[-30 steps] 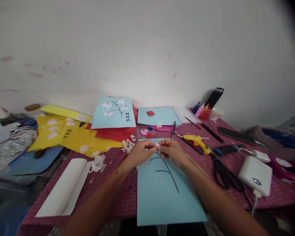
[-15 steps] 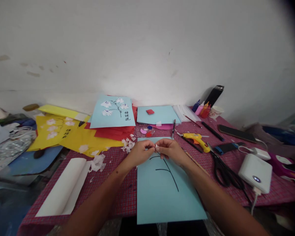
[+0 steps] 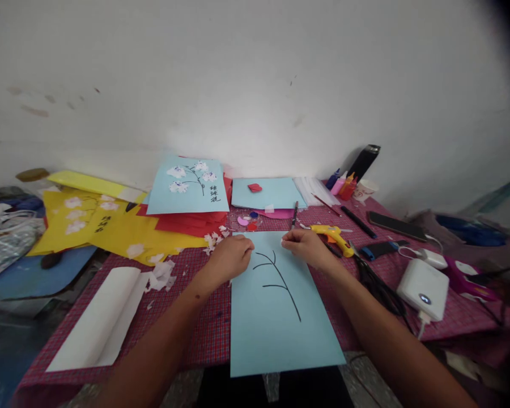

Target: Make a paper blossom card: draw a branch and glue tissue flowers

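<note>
A light blue sheet of paper (image 3: pixel 276 345) lies in front of me, with a branching stem (image 3: pixel 287 286) drawn on it in black. Over its upper left edge, my left hand (image 3: pixel 233 256) is closed; whatever its fingers may hold is hidden. My right hand (image 3: pixel 306 247) pinches a small white paper scrap (image 3: pixel 283 242) above the sheet's upper right part. The hands are apart, with the top of the stem between them. Beyond my left hand is a small heap of torn white paper (image 3: pixel 213 240).
Left are a folded white sheet (image 3: pixel 97 317), more torn paper (image 3: pixel 161 276) and yellow sheets (image 3: pixel 123 232). A finished flower picture (image 3: pixel 187 192) stands behind. Right are a yellow glue gun (image 3: pixel 334 233), scissors (image 3: pixel 378 286), a power bank (image 3: pixel 425 289), a phone (image 3: pixel 395 225) and paint bottles (image 3: pixel 342 184).
My hands were together at the top of the stem and have separated, left hand leftward, right hand rightward. The white scrap stays in my right fingertips. The view has shifted slightly.
</note>
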Tool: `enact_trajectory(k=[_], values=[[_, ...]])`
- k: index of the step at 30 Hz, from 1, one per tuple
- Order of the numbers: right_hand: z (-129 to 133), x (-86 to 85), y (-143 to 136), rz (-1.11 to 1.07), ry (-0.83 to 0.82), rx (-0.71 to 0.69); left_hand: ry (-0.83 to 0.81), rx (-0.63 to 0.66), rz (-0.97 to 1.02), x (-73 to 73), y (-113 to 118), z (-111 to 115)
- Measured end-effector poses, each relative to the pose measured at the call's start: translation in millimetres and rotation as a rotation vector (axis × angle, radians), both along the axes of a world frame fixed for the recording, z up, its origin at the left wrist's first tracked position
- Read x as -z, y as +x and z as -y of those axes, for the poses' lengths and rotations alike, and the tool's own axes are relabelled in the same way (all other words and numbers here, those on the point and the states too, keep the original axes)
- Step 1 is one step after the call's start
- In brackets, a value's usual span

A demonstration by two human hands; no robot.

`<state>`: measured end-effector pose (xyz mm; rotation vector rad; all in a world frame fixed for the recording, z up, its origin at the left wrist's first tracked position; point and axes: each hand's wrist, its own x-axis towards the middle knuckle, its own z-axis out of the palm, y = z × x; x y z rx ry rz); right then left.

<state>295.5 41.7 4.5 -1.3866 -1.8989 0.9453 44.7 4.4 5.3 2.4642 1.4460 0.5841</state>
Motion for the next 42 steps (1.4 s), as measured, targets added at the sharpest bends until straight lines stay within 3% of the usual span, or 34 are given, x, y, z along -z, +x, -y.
enact_trajectory(k=[5, 14, 42], values=[[-2, 11.5, -4, 0.179, 0.138, -0.066, 0.012, -0.041, -0.137, -0.2, -2, 2], [1, 20.3, -4, 0.329, 0.316, -0.147, -0.003, -0.042, -0.164, 1.0, -2, 2], [4, 25.2, -6, 0.351, 0.352, -0.18, 0.012, -0.038, -0.168, 3.1, -3, 2]])
